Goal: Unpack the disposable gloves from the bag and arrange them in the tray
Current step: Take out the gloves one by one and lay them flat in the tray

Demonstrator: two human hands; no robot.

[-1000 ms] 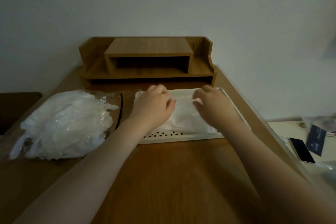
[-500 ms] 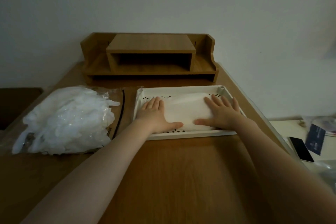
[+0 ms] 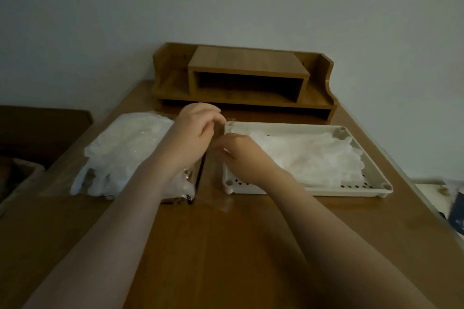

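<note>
Hands meet between bag at 9 o'clock and tray; left hand and right hand have curled fingers, grip unclear. Next, I think: pull more gloves out.

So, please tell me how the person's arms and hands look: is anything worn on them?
Both arms are bare from the bottom edge of the picture up to the wrists; no sleeve shows. The left hand and the right hand wear no gloves. I see no watch, bracelet or ring, though the light is dim.
</note>
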